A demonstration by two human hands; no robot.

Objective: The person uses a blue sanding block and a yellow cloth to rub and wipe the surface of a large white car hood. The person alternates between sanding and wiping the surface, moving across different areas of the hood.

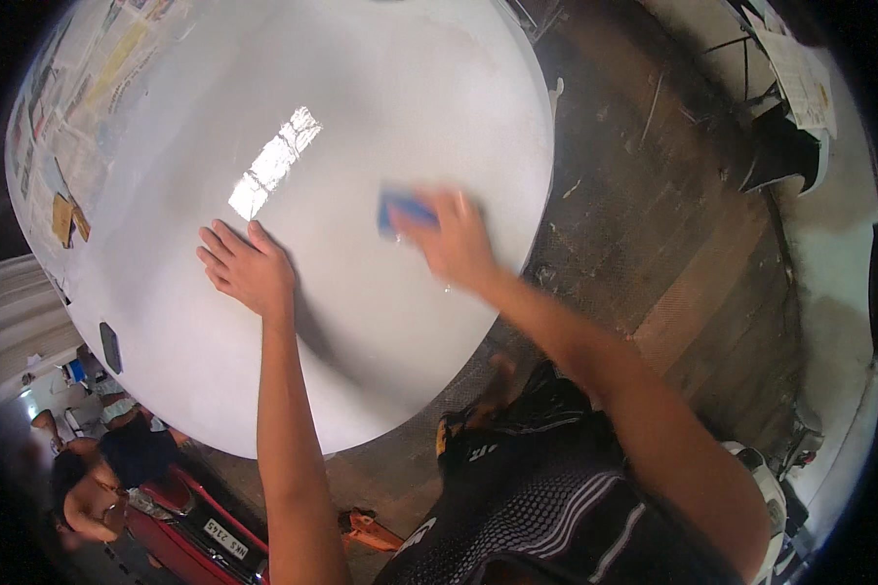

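Black shirt (546, 497), blurred blue block (391, 208)

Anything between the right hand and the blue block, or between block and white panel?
Nothing visible: the right hand grips the blue block over the white panel, though the block's underside is hidden. The left hand rests left of the block.

White panel (380, 117): passable gap between left hand (252, 268) and blue block (394, 203); brown pieces (63, 220), dark flat object (111, 347) obstruct left side.
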